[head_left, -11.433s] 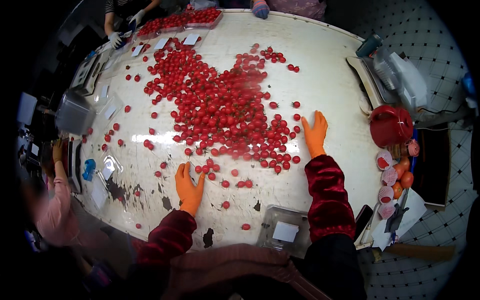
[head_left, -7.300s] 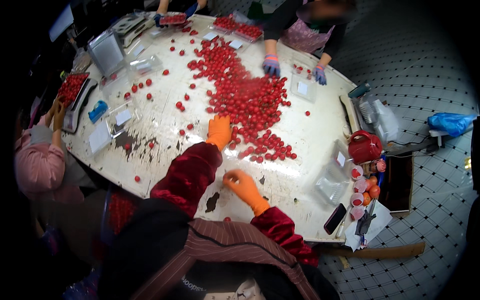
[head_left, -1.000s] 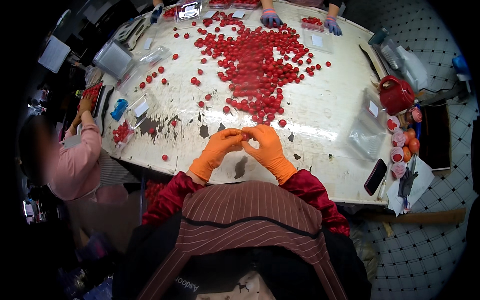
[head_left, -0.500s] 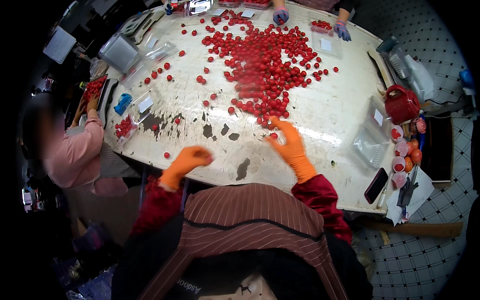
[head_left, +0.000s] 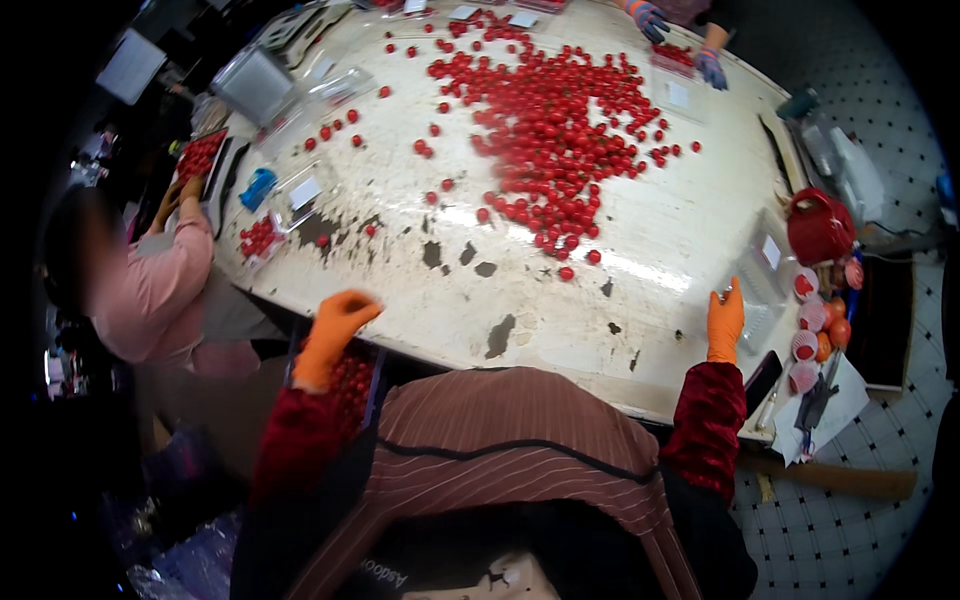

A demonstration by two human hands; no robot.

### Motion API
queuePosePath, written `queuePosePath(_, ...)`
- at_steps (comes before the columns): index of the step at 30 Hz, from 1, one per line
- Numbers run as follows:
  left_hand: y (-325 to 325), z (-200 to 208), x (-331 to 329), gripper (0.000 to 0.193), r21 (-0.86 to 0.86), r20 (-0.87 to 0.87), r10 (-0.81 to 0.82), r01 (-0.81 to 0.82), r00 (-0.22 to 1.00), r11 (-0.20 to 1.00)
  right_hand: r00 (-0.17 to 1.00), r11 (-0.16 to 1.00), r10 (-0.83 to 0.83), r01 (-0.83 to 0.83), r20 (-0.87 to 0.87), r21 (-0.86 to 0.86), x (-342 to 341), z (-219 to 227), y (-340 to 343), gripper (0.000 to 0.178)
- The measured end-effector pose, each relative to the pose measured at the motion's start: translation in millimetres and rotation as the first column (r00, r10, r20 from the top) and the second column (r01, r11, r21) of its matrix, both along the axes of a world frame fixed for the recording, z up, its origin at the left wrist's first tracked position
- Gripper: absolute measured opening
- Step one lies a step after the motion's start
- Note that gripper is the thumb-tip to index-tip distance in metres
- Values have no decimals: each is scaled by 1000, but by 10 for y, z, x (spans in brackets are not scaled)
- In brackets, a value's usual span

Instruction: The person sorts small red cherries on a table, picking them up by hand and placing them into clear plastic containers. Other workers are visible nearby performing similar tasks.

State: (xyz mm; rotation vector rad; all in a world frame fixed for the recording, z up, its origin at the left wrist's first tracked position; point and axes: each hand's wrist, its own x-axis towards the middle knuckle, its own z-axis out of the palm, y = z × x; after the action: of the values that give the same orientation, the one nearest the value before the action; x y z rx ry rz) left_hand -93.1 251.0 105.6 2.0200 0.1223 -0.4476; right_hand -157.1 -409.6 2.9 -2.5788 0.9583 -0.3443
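Far left: seated person in a pink top [head_left: 150, 290], hand at a tray of red cherry tomatoes [head_left: 200, 155] on the worktop [head_left: 660, 230] edge. Just beside: blue object [head_left: 258, 187], clear clamshell punnet with white label [head_left: 300, 192], small cluster of tomatoes [head_left: 258, 238] at the rim.

Left hand [head_left: 335, 325], orange-gloved: positioned past the near worktop edge, above a dark crate of cherry tomatoes [head_left: 352, 385] below rim level. Fingers curled inward and pressed together; cannot tell whether anything pinched inside.

Worktop: white, rounded, worn through in dark patches [head_left: 500, 335] near the front. Main heap of loose cherry tomatoes [head_left: 550, 130] spread across centre and far half, well apart from both gloved hands; strays scattered toward the left. Nearest single tomato [head_left: 566, 273] between heap and front edge.

Far edge: two hands of another person in blue-purple gloves [head_left: 650, 18], beside a filled punnet [head_left: 672, 58].

Right hand [head_left: 725, 320], orange-gloved: resting flat on the worktop near the right front edge, fingers straight and pressed together, holding nothing, touching the side of an empty clear punnet [head_left: 765, 285].

Far right: red teapot-shaped container [head_left: 818, 225], paper cups with red and orange contents [head_left: 815, 330], dark phone [head_left: 762, 380] at the edge.
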Motion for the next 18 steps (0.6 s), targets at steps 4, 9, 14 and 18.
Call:
queuePosePath(4, -649, 148, 257, 17, -378, 222, 3, 83, 975, 922, 992, 968, 22, -52, 125, 245, 30, 123, 459, 60)
queuePosePath(9, -947, 136, 461, 37, -563, 242, 13, 130, 970, 816, 975, 944, 30, -99, 218, 314, -120, 108, 601, 49)
queuePosePath(14, -1035, 52, 508, 56, -700, 260, -15, 199, 966, 686, 918, 960, 278, -264, 283, -89, -210, 272, 496, 32)
queuePosePath(18, -1119, 68, 493, 74, -803, 253, -113, 274, 961, 529, 916, 944, 288, -222, 278, -245, -279, 544, 412, 27)
